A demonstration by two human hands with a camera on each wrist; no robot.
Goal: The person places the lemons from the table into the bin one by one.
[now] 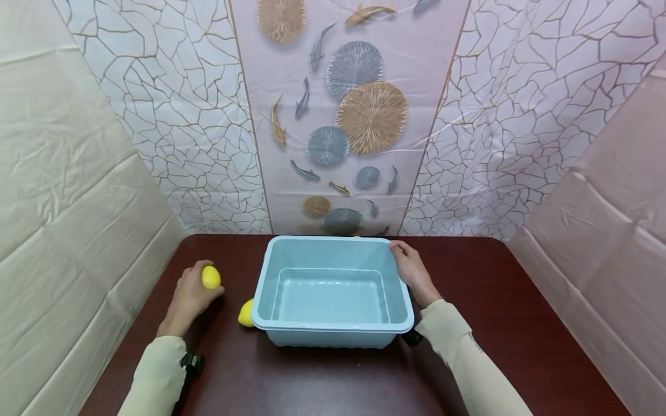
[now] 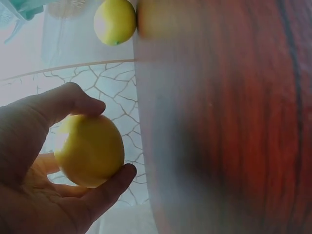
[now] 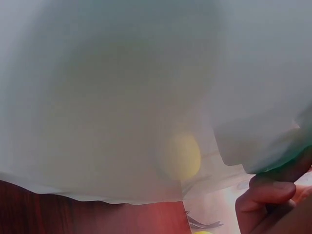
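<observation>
My left hand (image 1: 189,294) pinches a yellow lemon (image 1: 210,277) between thumb and fingers, left of the basin; the left wrist view shows this lemon (image 2: 90,151) close up, with the thumb above it. A second lemon (image 1: 246,314) lies on the table against the left side of the light blue plastic basin (image 1: 333,326). Nothing lies inside the basin. At its far right corner my right hand (image 1: 413,271) grips the rim, fingers curled at the edge. From the right wrist, the basin wall (image 3: 112,112) fills most of the view, with a blurred yellow shape (image 3: 185,156) showing on it.
The dark red-brown table (image 1: 468,346) runs out on both sides of the basin. A small bit of yellow (image 1: 356,236) peeks over the basin's far rim. Patterned cloth (image 1: 208,115) hangs behind the table, and pale cloth walls (image 1: 78,202) stand at either side.
</observation>
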